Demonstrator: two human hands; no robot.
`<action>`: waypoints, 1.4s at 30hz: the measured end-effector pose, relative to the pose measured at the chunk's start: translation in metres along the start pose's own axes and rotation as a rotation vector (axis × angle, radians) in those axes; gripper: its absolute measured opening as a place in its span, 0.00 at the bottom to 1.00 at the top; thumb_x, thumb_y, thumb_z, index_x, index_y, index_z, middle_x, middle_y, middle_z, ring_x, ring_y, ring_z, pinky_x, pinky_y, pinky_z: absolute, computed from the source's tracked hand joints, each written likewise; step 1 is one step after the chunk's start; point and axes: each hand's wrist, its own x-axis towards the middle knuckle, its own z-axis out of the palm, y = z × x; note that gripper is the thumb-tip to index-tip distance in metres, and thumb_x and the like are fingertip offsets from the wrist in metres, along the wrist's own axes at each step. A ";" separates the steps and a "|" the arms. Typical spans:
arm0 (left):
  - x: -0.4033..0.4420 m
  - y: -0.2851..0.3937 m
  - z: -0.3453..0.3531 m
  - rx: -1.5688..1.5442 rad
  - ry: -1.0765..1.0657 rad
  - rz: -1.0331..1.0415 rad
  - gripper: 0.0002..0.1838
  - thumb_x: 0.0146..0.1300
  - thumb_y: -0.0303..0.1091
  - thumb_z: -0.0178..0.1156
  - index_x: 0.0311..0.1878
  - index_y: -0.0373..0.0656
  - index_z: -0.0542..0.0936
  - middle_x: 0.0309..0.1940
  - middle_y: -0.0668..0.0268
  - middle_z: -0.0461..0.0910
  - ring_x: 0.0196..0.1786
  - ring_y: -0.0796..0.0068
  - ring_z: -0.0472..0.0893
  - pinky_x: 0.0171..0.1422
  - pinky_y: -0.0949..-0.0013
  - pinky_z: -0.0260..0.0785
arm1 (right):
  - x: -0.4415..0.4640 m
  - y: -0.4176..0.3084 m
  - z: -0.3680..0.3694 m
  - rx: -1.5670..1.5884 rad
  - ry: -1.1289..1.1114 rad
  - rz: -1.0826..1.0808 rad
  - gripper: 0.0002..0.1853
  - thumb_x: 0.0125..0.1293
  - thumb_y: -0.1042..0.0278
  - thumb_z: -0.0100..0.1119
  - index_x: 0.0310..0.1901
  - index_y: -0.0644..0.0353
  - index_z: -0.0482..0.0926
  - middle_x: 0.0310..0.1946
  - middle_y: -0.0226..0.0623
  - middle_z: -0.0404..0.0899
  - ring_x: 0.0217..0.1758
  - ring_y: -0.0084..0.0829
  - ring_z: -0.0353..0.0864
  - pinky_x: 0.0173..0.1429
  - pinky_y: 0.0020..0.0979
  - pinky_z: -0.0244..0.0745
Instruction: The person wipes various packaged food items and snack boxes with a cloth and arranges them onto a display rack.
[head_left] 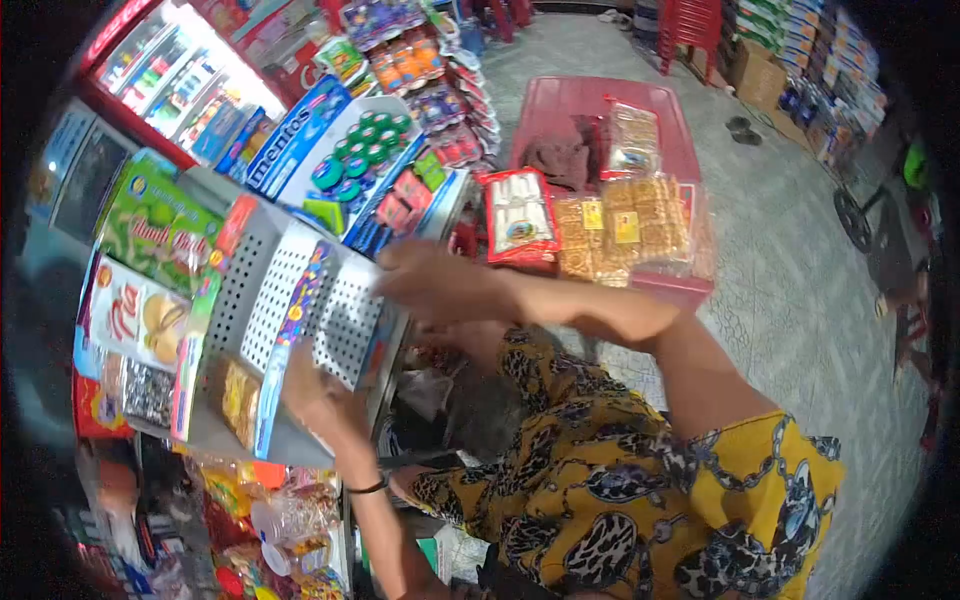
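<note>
A tiered display rack [265,280] with white perforated shelves and bright printed front strips stands on the left. My left hand [322,400] is at its lower front edge, seemingly touching the strip, with fingers smeared by motion. Close to the rack's right edge is my right hand [420,282], also blurred, its fingers bent. Whether either hand grips anything is not clear. A yellow snack pack [240,400] lies in the rack's lower compartment, just left of my left hand. Packets on the rack's left side include a green bag [160,215] and a white bag [140,310].
A Mentos display box [305,130] with green-lidded containers adjoins the rack. Behind my right arm, a red table [540,95] bears bagged crackers [630,220] and a red-edged packet [520,212]. Jars and snack bags [290,525] sit below; a lit drinks fridge [175,75] stands behind.
</note>
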 end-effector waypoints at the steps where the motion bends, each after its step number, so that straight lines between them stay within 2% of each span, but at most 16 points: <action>1: 0.001 0.030 0.020 -0.236 0.033 0.127 0.19 0.50 0.19 0.48 0.48 0.36 0.74 0.45 0.50 0.76 0.49 0.51 0.74 0.54 0.58 0.65 | -0.033 0.024 -0.029 -0.049 -0.041 0.096 0.09 0.46 0.73 0.57 0.33 0.58 0.80 0.30 0.42 0.74 0.36 0.43 0.75 0.40 0.39 0.70; 3: -0.001 0.080 0.055 -0.408 -0.326 0.060 0.15 0.55 0.25 0.48 0.47 0.36 0.75 0.44 0.51 0.76 0.47 0.53 0.76 0.51 0.60 0.67 | -0.083 0.045 -0.093 -0.442 -0.268 0.502 0.11 0.48 0.70 0.56 0.34 0.63 0.80 0.36 0.45 0.78 0.42 0.44 0.75 0.48 0.39 0.72; 4: -0.005 0.099 0.075 -0.416 -0.474 0.065 0.15 0.56 0.26 0.49 0.47 0.36 0.75 0.43 0.52 0.77 0.46 0.54 0.76 0.51 0.61 0.68 | -0.093 0.024 -0.131 -0.371 -0.067 0.741 0.11 0.47 0.71 0.56 0.34 0.63 0.80 0.34 0.46 0.78 0.42 0.44 0.75 0.48 0.39 0.72; 9: -0.008 0.202 0.140 -0.788 -0.688 0.145 0.13 0.58 0.29 0.52 0.47 0.41 0.76 0.39 0.51 0.78 0.41 0.59 0.79 0.46 0.63 0.69 | -0.190 0.038 -0.231 -0.793 -0.294 1.191 0.09 0.50 0.63 0.57 0.30 0.58 0.80 0.27 0.52 0.78 0.32 0.47 0.79 0.37 0.45 0.73; 11: -0.023 0.225 0.195 -1.040 -0.646 0.098 0.14 0.58 0.30 0.52 0.47 0.39 0.74 0.34 0.50 0.78 0.38 0.56 0.79 0.40 0.63 0.69 | -0.227 0.050 -0.241 -0.939 -0.241 1.121 0.10 0.53 0.60 0.54 0.31 0.56 0.79 0.28 0.51 0.78 0.32 0.48 0.79 0.38 0.46 0.73; 13: -0.014 0.243 0.214 -0.858 -0.934 0.058 0.18 0.60 0.29 0.53 0.54 0.34 0.71 0.34 0.63 0.77 0.37 0.83 0.72 0.41 0.75 0.66 | -0.238 0.051 -0.248 -0.748 -0.226 0.989 0.12 0.54 0.59 0.53 0.33 0.58 0.79 0.28 0.52 0.78 0.34 0.48 0.79 0.40 0.44 0.72; 17: -0.022 0.266 0.243 -1.085 -1.020 -0.257 0.08 0.60 0.27 0.52 0.40 0.34 0.73 0.29 0.73 0.70 0.32 0.84 0.66 0.35 0.78 0.61 | -0.239 0.045 -0.252 -0.541 0.032 1.165 0.16 0.57 0.58 0.52 0.35 0.64 0.77 0.28 0.53 0.77 0.35 0.51 0.77 0.41 0.44 0.71; 23: -0.010 0.292 0.226 -0.881 -0.978 -0.257 0.08 0.56 0.28 0.56 0.37 0.34 0.75 0.26 0.69 0.74 0.31 0.81 0.70 0.36 0.75 0.63 | -0.222 0.022 -0.228 -0.896 -0.155 1.155 0.17 0.58 0.57 0.53 0.41 0.63 0.76 0.38 0.52 0.72 0.44 0.49 0.69 0.48 0.42 0.65; 29: -0.025 0.305 0.249 -1.043 -1.012 -0.351 0.13 0.51 0.28 0.60 0.39 0.32 0.76 0.34 0.61 0.79 0.32 0.75 0.75 0.36 0.72 0.66 | -0.229 0.016 -0.216 -0.814 0.168 1.077 0.24 0.56 0.55 0.57 0.49 0.64 0.73 0.42 0.53 0.69 0.51 0.53 0.64 0.56 0.50 0.58; 32: -0.027 0.307 0.244 -1.150 -1.131 -0.547 0.11 0.53 0.27 0.60 0.38 0.31 0.76 0.37 0.58 0.79 0.32 0.71 0.77 0.37 0.71 0.69 | -0.227 0.013 -0.214 -0.900 0.029 1.109 0.22 0.54 0.58 0.60 0.46 0.64 0.74 0.46 0.54 0.68 0.53 0.54 0.63 0.57 0.50 0.57; 34: -0.036 0.299 0.260 -1.512 -1.341 -0.877 0.11 0.54 0.25 0.59 0.40 0.31 0.75 0.38 0.57 0.78 0.35 0.67 0.79 0.38 0.69 0.73 | -0.229 0.016 -0.216 -1.125 0.092 0.863 0.19 0.50 0.62 0.61 0.38 0.69 0.73 0.40 0.56 0.70 0.47 0.50 0.67 0.48 0.43 0.64; 35: -0.027 0.304 0.226 -1.641 -1.372 -0.924 0.12 0.52 0.27 0.59 0.41 0.35 0.77 0.36 0.63 0.79 0.35 0.73 0.80 0.33 0.74 0.71 | -0.212 0.004 -0.221 -0.847 0.145 1.089 0.15 0.51 0.64 0.60 0.35 0.69 0.74 0.38 0.53 0.73 0.46 0.50 0.71 0.50 0.43 0.64; 37: -0.037 0.291 0.234 -1.625 -1.493 -1.117 0.19 0.54 0.25 0.59 0.49 0.30 0.72 0.42 0.57 0.77 0.43 0.64 0.79 0.48 0.66 0.74 | -0.222 0.010 -0.221 -0.589 0.189 1.186 0.14 0.51 0.65 0.60 0.35 0.69 0.75 0.34 0.50 0.76 0.41 0.47 0.76 0.49 0.41 0.67; 38: -0.037 0.274 0.217 -2.019 -1.568 -0.704 0.20 0.51 0.22 0.60 0.49 0.30 0.73 0.46 0.57 0.75 0.48 0.65 0.76 0.54 0.68 0.70 | -0.223 0.009 -0.223 -0.470 0.200 1.188 0.13 0.54 0.67 0.59 0.38 0.67 0.74 0.35 0.46 0.76 0.40 0.40 0.76 0.46 0.36 0.69; 40: -0.038 0.258 0.196 -1.789 -1.308 -0.301 0.28 0.50 0.21 0.60 0.57 0.41 0.67 0.52 0.60 0.70 0.53 0.65 0.73 0.56 0.67 0.68 | -0.223 0.008 -0.224 -0.186 0.232 1.165 0.12 0.57 0.69 0.57 0.41 0.64 0.73 0.36 0.39 0.75 0.37 0.30 0.76 0.40 0.28 0.71; 42: -0.033 0.240 0.177 -1.476 -1.150 -0.251 0.38 0.49 0.20 0.60 0.65 0.51 0.60 0.58 0.63 0.65 0.57 0.64 0.69 0.57 0.66 0.66 | -0.191 -0.006 -0.222 0.135 0.278 1.079 0.10 0.60 0.69 0.56 0.42 0.63 0.72 0.35 0.31 0.74 0.35 0.23 0.74 0.38 0.25 0.71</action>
